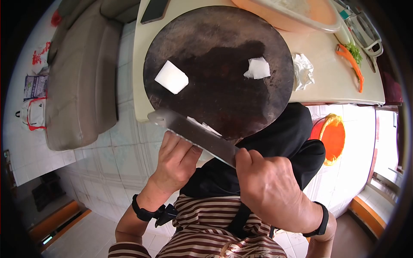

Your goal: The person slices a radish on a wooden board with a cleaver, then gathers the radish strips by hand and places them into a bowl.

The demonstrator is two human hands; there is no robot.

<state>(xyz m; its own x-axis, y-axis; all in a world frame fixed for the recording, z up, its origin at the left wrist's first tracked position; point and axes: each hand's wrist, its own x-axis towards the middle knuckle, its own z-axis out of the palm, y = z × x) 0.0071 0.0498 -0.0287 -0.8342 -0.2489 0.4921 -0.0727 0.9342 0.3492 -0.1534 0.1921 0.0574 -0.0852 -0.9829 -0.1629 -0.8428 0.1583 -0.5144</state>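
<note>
My right hand (273, 185) is closed around the handle of a broad kitchen knife (195, 133), whose blade points left across the near edge of a round dark chopping board (206, 34). At the near side of the blade is my left hand (176, 161), its fingers curled with their tips hidden behind the metal; I cannot tell what they hold. Thin white slices (204, 125) show along the blade's far side. A white block (172, 77) lies on the left of the board, and a smaller white piece (258, 68) on the right.
Crumpled foil (303, 71) sits right of the board on the pale table (322, 92). A peach basin (297, 17) stands behind. An orange peeler (352, 64), greens (354, 52) and a phone (155, 10) are on the table. Below right is a red bucket (329, 137); a grey sofa (81, 81) is left.
</note>
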